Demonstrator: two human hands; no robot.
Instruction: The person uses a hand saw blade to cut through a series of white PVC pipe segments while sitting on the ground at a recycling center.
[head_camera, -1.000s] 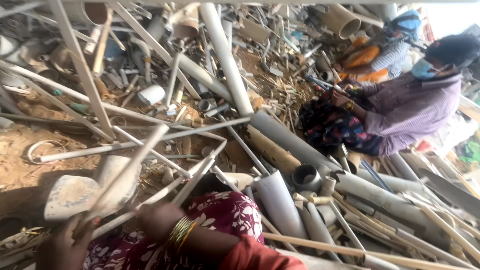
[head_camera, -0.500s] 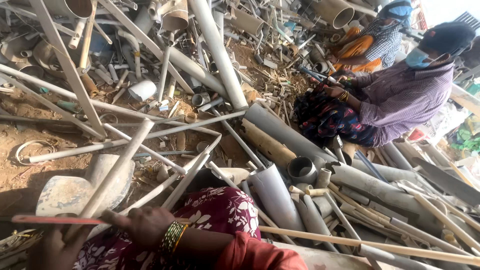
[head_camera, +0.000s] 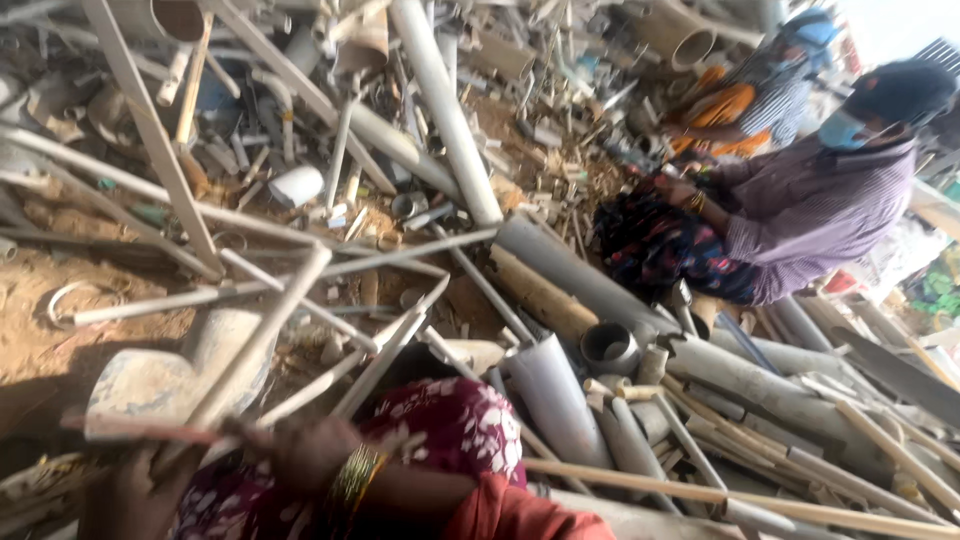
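I am looking down on a heap of scrap plastic pipes spread over sandy ground. My right hand (head_camera: 305, 450), blurred, with gold bangles (head_camera: 352, 478) at the wrist, is closing around a thin reddish stick (head_camera: 140, 430) that is lying roughly level across the lower left of the view; the fingers are wrapping it, though the blur is hiding the exact grip. My left hand (head_camera: 130, 500) is showing only as a dark, smeared shape at the bottom edge just below that stick, and I cannot tell whether it is open or gripping. A floral red cloth (head_camera: 455, 430) is covering my lap beside the right wrist. Just above the stick, a wide pale pipe fitting (head_camera: 160, 380) is lying on the sand, with a thin white pipe (head_camera: 265, 335) slanting over it. A short grey pipe (head_camera: 555, 400) is resting to the right of the cloth, near a grey coupling ring (head_camera: 608, 347). A long tan rod (head_camera: 740, 500) is running along the lower right. At the upper right, another person in a purple shirt (head_camera: 810, 220) is sitting among the pipes, well apart from my hands.
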